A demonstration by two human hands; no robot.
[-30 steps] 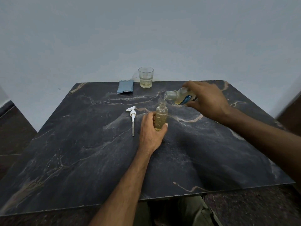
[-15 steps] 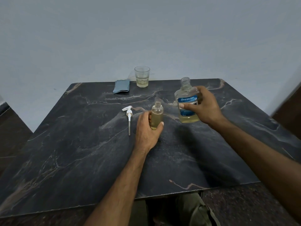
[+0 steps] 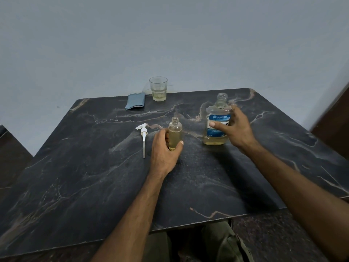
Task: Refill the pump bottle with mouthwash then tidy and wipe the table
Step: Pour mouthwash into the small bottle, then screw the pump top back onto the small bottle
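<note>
Here, at centre frame, your left hand [image 3: 166, 148] grips the small filled bottle [image 3: 175, 135] upright on the desk [image 3: 94, 186]; your right hand [image 3: 234, 127] clasps the mouthwash bottle [image 3: 217, 125] just right. Keep steadying it while fitting the pump [image 3: 143, 136] lying left.

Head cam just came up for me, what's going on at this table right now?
A person is refilling. The left hand grips the small uncapped pump bottle, mostly full of yellowish liquid. The right hand holds the open mouthwash bottle upright on the table. The pump head lies to the left; a blue cloth and a glass sit at the far edge.
</note>
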